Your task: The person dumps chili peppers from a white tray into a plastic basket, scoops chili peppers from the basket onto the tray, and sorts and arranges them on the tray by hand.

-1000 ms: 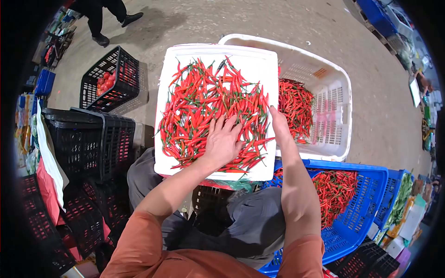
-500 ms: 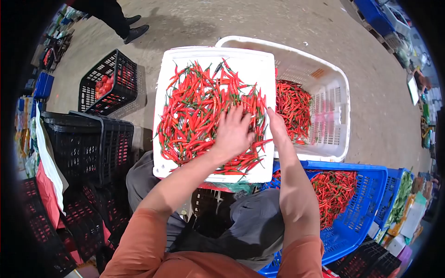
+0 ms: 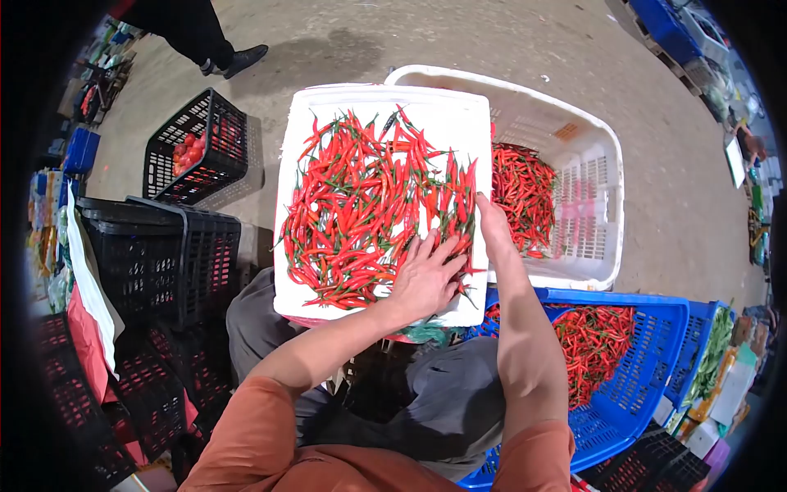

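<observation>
Many red chili peppers [image 3: 348, 209] with green stems lie spread over a white foam tray [image 3: 443, 107] in front of my lap. My left hand [image 3: 425, 277] rests on the chilies near the tray's front right corner, palm down, fingers spread. White foam shows between the main pile and the strip of chilies along the right side. At the tray's right edge is my right hand [image 3: 495, 225], seen edge-on, thumb along the rim and the other fingers hidden below it.
A white plastic basket [image 3: 611, 205] with chilies stands right of the tray. Nearer me, a blue basket [image 3: 656, 353] holds more chilies. Black crates [image 3: 209, 262] line my left; another black crate [image 3: 197, 193] contains red produce. A person's shoe [image 3: 246, 61] is on the floor ahead.
My left hand has slid toward me over the chilies, and more white foam shows between the pile and the right-hand strip. My right hand stays at the rim. The person ahead has moved their feet.
</observation>
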`<state>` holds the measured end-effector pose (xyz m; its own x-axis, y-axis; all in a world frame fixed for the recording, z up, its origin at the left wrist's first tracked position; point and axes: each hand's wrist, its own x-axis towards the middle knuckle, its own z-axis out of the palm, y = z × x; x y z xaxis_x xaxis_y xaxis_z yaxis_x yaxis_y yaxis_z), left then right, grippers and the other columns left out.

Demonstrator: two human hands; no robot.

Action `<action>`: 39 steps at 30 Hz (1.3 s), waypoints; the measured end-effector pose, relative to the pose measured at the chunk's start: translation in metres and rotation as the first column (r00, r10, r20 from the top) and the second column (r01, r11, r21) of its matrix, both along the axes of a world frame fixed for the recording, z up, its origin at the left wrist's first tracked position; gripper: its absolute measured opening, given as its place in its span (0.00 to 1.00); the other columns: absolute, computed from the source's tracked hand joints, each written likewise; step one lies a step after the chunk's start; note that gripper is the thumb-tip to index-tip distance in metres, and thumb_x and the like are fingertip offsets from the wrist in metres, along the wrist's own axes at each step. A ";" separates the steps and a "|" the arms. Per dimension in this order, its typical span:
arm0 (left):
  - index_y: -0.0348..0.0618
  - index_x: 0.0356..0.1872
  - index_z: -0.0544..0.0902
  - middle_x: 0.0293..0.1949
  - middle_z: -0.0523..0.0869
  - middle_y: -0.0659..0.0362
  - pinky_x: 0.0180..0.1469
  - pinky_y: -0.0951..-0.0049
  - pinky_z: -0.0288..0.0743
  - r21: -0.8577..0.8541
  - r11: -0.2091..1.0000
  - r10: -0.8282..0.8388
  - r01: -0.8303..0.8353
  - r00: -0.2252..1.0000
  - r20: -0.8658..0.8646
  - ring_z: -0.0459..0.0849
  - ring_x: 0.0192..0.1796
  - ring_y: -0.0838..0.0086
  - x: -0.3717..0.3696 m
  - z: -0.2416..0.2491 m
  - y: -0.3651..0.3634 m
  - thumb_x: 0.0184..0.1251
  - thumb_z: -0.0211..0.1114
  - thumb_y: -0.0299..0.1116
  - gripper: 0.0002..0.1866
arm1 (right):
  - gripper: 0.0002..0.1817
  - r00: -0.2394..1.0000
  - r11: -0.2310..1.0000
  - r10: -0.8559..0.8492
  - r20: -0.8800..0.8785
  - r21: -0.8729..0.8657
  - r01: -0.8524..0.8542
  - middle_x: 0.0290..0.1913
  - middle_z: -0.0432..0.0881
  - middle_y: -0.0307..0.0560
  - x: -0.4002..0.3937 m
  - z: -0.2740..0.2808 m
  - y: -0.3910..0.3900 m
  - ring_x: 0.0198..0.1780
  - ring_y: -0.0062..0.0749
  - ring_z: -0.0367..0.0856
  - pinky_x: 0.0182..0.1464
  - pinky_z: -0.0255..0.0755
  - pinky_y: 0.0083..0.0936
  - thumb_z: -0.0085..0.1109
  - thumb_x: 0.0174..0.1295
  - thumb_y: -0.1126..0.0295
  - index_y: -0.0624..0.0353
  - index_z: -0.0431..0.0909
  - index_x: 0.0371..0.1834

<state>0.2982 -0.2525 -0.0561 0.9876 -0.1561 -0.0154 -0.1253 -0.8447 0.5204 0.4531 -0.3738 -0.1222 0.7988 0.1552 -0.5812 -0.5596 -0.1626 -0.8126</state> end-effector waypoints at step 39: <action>0.40 0.34 0.86 0.35 0.85 0.48 0.42 0.54 0.80 0.060 0.983 0.171 -0.171 0.985 -0.005 0.87 0.40 0.57 0.151 0.002 0.081 0.58 0.62 0.31 0.08 | 0.27 0.998 0.987 0.053 0.017 -0.150 -0.050 0.52 0.83 0.50 0.004 -0.013 0.000 0.53 0.33 0.77 0.59 0.65 0.31 0.55 0.67 0.56 0.68 0.76 0.59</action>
<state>0.4494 -0.1716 -0.0545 0.9994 0.0167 -0.0300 0.0288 -0.8827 0.4691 0.4569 -0.3739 -0.1354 0.8040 0.1086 -0.5846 -0.5310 -0.3113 -0.7881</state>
